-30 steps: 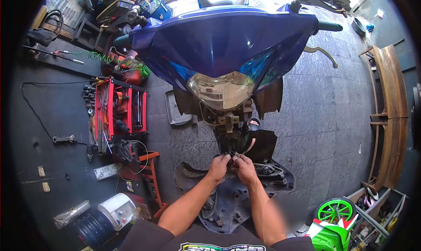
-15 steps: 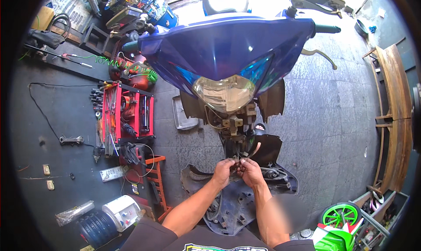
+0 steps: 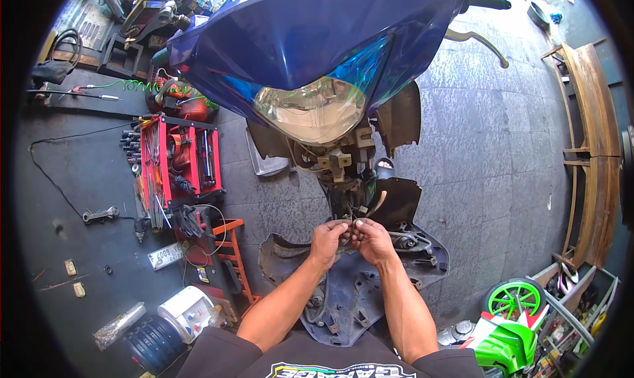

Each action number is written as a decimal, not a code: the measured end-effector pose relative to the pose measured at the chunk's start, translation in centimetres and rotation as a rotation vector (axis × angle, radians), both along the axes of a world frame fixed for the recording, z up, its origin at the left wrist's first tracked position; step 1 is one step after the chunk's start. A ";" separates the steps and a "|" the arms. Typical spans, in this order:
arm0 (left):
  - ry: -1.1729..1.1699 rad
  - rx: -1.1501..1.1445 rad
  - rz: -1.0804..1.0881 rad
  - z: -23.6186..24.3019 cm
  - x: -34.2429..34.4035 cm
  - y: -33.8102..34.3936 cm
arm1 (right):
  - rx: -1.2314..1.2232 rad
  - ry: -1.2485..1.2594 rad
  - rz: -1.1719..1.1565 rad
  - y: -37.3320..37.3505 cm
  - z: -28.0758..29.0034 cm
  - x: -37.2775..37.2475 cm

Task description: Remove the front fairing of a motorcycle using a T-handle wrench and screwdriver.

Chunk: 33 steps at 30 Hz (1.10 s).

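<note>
My left hand (image 3: pixel 328 240) and my right hand (image 3: pixel 373 239) are close together in front of the scooter's stripped steering column. Both are closed, thumbs and fingertips pinched on thin wires (image 3: pixel 351 213) that run down from the scooter; the exact ends are hidden by the fingers. Above them hang metal brackets (image 3: pixel 335 162) under the headlight (image 3: pixel 314 107) and the blue front cowl (image 3: pixel 310 37). A reddish-brown strip or hose (image 3: pixel 379 201) sticks up just beyond my right hand. Under my forearms lies a dark blue body panel (image 3: pixel 343 308), its inner side up.
At left stand a red tool rack (image 3: pixel 173 160) with tools and an orange metal stand (image 3: pixel 228 227). A grey tray (image 3: pixel 265 156) lies on the tiled floor left of the scooter. A wooden bench (image 3: pixel 594 160) lines the right wall; a green-and-white toy-like motorbike (image 3: pixel 505 338) is at lower right.
The view has shifted, so the scooter's front sits higher and further left and fills more of the picture. My hands stay pinched near the wires, with slightly more space between them.
</note>
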<state>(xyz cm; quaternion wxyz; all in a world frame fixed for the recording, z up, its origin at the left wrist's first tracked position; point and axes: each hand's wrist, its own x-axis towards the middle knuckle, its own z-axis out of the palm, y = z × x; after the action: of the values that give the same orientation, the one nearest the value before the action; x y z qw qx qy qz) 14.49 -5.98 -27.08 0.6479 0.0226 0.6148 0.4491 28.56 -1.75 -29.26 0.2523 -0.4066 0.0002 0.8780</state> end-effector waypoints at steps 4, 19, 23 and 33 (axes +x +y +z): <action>-0.024 -0.029 -0.018 0.0 -0.2 0.1 | -0.020 -0.008 -0.017 0.1 0.0 -0.1; 0.322 0.045 -0.405 -0.4 -0.4 -1.4 | 0.057 -0.182 0.049 0.0 0.3 -0.6; 0.080 -0.050 -0.209 -0.5 -0.8 -1.5 | -0.135 -0.420 0.082 -1.6 1.5 -0.9; -0.160 -0.082 -0.053 -0.1 -1.1 -1.3 | -0.309 -0.242 0.026 -2.8 1.0 -1.7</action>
<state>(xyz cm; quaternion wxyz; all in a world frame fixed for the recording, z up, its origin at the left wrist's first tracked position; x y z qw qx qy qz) 13.38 -7.27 -27.19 0.7070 -0.0237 0.5780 0.4067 26.82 -4.59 -28.24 0.1736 -0.5432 0.0992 0.8155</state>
